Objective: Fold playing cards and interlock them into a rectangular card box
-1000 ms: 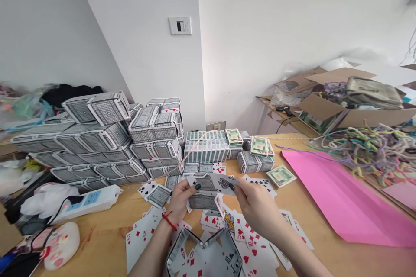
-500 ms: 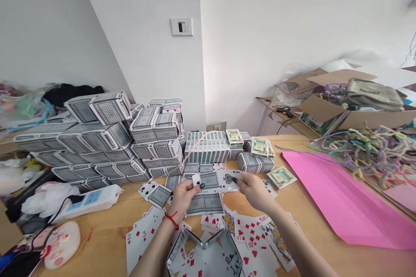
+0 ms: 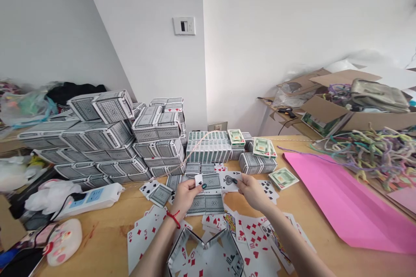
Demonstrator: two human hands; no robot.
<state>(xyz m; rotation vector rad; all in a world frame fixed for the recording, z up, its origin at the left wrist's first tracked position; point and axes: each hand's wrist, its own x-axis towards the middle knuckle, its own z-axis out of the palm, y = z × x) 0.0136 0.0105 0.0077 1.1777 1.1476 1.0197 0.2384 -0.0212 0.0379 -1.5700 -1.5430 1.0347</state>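
Note:
My left hand [image 3: 186, 194], with a red string on its wrist, pinches a playing card whose white corner [image 3: 199, 179] shows above the thumb. My right hand [image 3: 253, 188] is closed on the right end of an ace of spades [image 3: 228, 181], which faces up. Between my hands lies a grey-patterned card back [image 3: 210, 181]; whether it joins the held cards I cannot tell. Just below are more grey card backs [image 3: 212, 204] side by side. Nearest me stands a heart-shaped frame [image 3: 206, 246] with upright walls, over loose face-up cards.
Stacked blocks of grey-backed cards [image 3: 97, 138] rise at the left. Green card boxes [image 3: 208, 146] stand in a row at the back. Pink paper [image 3: 338, 207] and tangled yarn [image 3: 367, 151] lie right, below a cardboard box [image 3: 367, 117]. A white power strip [image 3: 94, 199] is at left.
The whole view has shifted slightly. Both hands keep the same hold on the cards, with hardly any visible movement.

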